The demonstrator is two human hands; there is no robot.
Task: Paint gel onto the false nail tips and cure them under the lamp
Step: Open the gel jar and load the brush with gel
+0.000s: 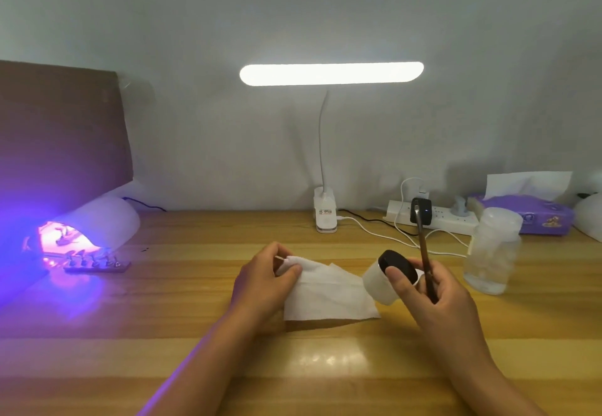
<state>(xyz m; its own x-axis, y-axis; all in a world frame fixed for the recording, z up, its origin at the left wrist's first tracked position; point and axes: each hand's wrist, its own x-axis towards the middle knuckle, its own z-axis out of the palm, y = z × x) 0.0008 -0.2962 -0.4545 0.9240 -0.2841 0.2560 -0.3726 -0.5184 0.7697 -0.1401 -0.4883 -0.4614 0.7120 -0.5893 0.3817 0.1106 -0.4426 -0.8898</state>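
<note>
Near the middle of the table (325, 366), my left hand (264, 280) pinches a corner of a white tissue (325, 295). My right hand (436, 298) grips a small jar (379, 285), its black lid seemingly on, with a brush (423, 246) clamped alongside. Painting looks finished for this round, I'd say. Farther off, by the left edge, the nail tips (96, 261) stand in a row at the mouth of the lit curing lamp (97, 220). Curing seems underway.

left hand (264, 280) pinching, right hand (435, 292) gripping
</note>
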